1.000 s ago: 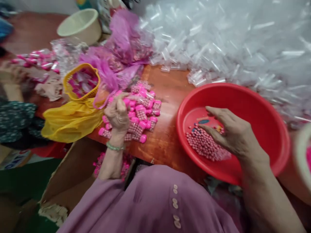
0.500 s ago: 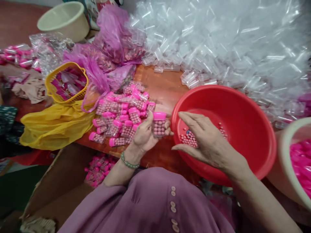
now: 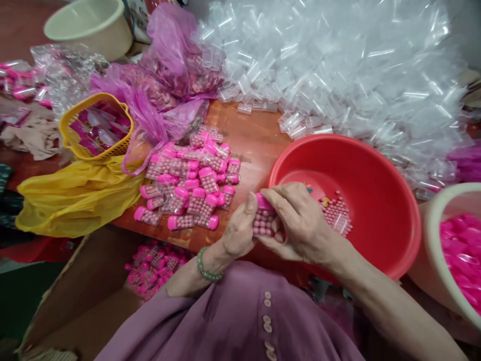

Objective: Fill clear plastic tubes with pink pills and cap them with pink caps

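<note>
A small clear plastic container [image 3: 264, 222] with a pink cap is full of round pink beads. My left hand [image 3: 238, 230] grips it from the left, thumb along its side. Curled around the cap and right side is my right hand [image 3: 302, 220], also closed on it. Both hands are just left of a red basin [image 3: 408, 240], my right one overlapping its rim. Loose pink beads [image 3: 336, 210] lie in the basin with a clear piece and a small coloured item. Left of my hands, several filled, capped containers [image 3: 197, 198] are heaped on the table [image 3: 248, 133].
Clear empty containers [image 3: 330, 65] form a large heap behind. A pale bucket [image 3: 432, 240] of pink caps stands right. A yellow basket [image 3: 122, 140], purple bags [image 3: 169, 45], a yellow bag [image 3: 75, 195] and a pale basin [image 3: 112, 35] sit left. Below, a cardboard box [image 3: 82, 281] holds filled containers.
My right hand has moved left from over the basin and closed on the capped container. My left hand has shifted slightly right and down with it. More beads in the basin are visible.
</note>
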Available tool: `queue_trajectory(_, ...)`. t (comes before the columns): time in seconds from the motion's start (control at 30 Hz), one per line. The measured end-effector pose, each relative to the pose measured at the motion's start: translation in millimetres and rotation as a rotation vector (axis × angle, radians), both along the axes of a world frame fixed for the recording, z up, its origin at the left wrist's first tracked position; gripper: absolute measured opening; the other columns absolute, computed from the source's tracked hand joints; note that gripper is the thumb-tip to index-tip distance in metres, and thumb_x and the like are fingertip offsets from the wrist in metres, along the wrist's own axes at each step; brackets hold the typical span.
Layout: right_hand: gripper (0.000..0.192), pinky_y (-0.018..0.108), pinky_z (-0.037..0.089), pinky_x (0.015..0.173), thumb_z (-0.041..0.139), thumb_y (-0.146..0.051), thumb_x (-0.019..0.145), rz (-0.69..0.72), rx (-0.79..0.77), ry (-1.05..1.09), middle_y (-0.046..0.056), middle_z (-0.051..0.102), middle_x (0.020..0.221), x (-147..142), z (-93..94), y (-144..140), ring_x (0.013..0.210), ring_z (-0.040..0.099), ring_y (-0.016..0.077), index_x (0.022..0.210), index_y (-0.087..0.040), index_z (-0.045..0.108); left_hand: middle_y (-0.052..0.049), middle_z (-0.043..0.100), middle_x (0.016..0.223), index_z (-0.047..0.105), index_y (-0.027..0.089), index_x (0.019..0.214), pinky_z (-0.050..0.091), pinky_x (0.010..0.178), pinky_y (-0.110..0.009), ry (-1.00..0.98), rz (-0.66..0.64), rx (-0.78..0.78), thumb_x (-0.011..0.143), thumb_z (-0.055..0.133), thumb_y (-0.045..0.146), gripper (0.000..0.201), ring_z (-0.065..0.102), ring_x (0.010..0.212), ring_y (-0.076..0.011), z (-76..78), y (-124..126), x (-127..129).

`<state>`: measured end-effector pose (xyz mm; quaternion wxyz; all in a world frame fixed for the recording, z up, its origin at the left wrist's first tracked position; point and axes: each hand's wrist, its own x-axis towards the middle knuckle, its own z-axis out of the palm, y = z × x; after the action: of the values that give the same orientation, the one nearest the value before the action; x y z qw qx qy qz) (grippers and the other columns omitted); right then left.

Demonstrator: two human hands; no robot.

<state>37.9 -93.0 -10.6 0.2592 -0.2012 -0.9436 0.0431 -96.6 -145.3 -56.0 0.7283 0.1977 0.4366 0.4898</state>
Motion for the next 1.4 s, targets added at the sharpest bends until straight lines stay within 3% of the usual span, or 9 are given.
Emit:
queue_trajectory(0.2, 0.072, 0.052, 0.051, 0.085, 0.062, -0.029, 0.083, -0.079, 0.144, -0.018, 0.018, 0.064, 0.105, -8, 10.1, -26, 0.098, 0.059, 0.0329, 0.146, -0.009, 0.035, -0.001, 0.045, 0.047, 0.049, 0.021, 0.056, 0.046, 0.044, -0.026, 0.076, -0.113, 0.170, 0.077, 0.041, 0.085, 0.068, 0.046, 0.042, -0.0124, 23.8, -15, -14)
queue_trajectory(0.33, 0.072, 0.053, 0.052, 0.089, 0.057, -0.024, 0.088, -0.119, 0.135, -0.064, 0.019, 0.063, 0.120, -18, 5.1, -26, 0.110, 0.059, 0.0334, 0.153, -0.014, 0.027, -0.002, 0.054, 0.058, 0.067, 0.021, 0.084, 0.052, 0.057, -0.031, 0.216, -0.043, 0.310, 0.090, 0.041, 0.068, 0.054, 0.053, 0.054, -0.0164, 29.1, -7, -32)
queue_trajectory(0.47, 0.070, 0.056, 0.053, 0.091, 0.058, -0.024, 0.089, -0.194, 0.082, -0.173, 0.028, 0.050, 0.140, -9, 1.7, -17, 0.122, 0.055, 0.0391, 0.151, -0.011, 0.028, -0.003, 0.065, 0.075, 0.059, 0.023, 0.129, 0.052, 0.068, -0.031, 0.686, 0.101, 0.522, 0.096, 0.041, 0.058, 0.051, 0.062, 0.068, -0.0181, 28.1, 25, -69)
queue_trajectory(0.57, 0.054, 0.055, 0.055, 0.087, 0.058, -0.025, 0.090, -0.245, 0.036, -0.238, 0.029, 0.053, 0.135, 20, 4.1, -9, 0.115, 0.060, 0.0397, 0.140, -0.008, 0.044, -0.009, 0.070, 0.105, 0.065, 0.019, 0.121, 0.048, 0.095, -0.037, 1.272, 0.233, 0.672, 0.094, 0.046, 0.058, 0.051, 0.064, 0.103, -0.0239, 23.3, 60, -110)
queue_trajectory(0.67, 0.043, 0.052, 0.056, 0.089, 0.055, -0.029, 0.093, -0.358, -0.034, -0.266, 0.023, 0.061, 0.127, 58, 10.4, -1, 0.112, 0.063, 0.0358, 0.133, -0.014, 0.052, -0.007, 0.069, 0.109, 0.065, 0.019, 0.119, 0.047, 0.100, -0.045, 1.806, 0.163, 0.556, 0.094, 0.042, 0.062, 0.055, 0.063, 0.107, -0.0263, 10.3, 95, -143)
queue_trajectory(0.87, 0.037, 0.046, 0.056, 0.087, 0.047, -0.035, 0.097, -0.596, -0.202, -0.409, 0.017, 0.069, 0.116, 120, 4.1, 21, 0.102, 0.067, 0.0301, 0.124, -0.014, 0.061, -0.014, 0.063, 0.123, 0.064, 0.015, 0.120, 0.037, 0.101, -0.072, 1.879, 0.008, 0.342, 0.088, 0.053, 0.061, 0.057, 0.050, 0.124, -0.0478, -3.8, 115, -167)
queue_trajectory(1.13, 0.029, 0.036, 0.052, 0.078, 0.048, -0.017, 0.090, -0.647, -0.467, -0.865, 0.014, 0.074, 0.103, 159, -22.5, 64, 0.091, 0.070, 0.0254, 0.109, -0.015, 0.069, -0.001, 0.068, 0.124, 0.063, 0.030, 0.128, 0.050, 0.098, -0.057, 1.632, 0.010, 0.896, 0.091, 0.054, 0.041, 0.039, 0.063, 0.114, -0.0343, 22.8, 72, -96)
queue_trajectory(1.27, 0.024, 0.035, 0.050, 0.076, 0.050, -0.027, 0.092, -0.634, -0.573, -0.934, 0.012, 0.075, 0.096, 174, -25.0, 62, 0.088, 0.070, 0.0248, 0.103, -0.016, 0.069, -0.003, 0.071, 0.116, 0.064, 0.029, 0.121, 0.056, 0.094, -0.045, 1.315, -0.068, 1.110, 0.089, 0.058, 0.023, 0.033, 0.067, 0.107, -0.0256, 14.0, 48, -24)
queue_trajectory(1.4, 0.038, 0.034, 0.048, 0.071, 0.055, -0.045, 0.092, -0.681, -0.593, -0.942, 0.016, 0.073, 0.095, 171, -33.6, 48, 0.088, 0.069, 0.0272, 0.108, -0.011, 0.063, -0.008, 0.073, 0.106, 0.066, 0.020, 0.109, 0.055, 0.091, -0.043, 1.335, -0.209, 1.212, 0.091, 0.056, 0.023, 0.021, 0.068, 0.102, -0.0247, -2.2, 40, 18)
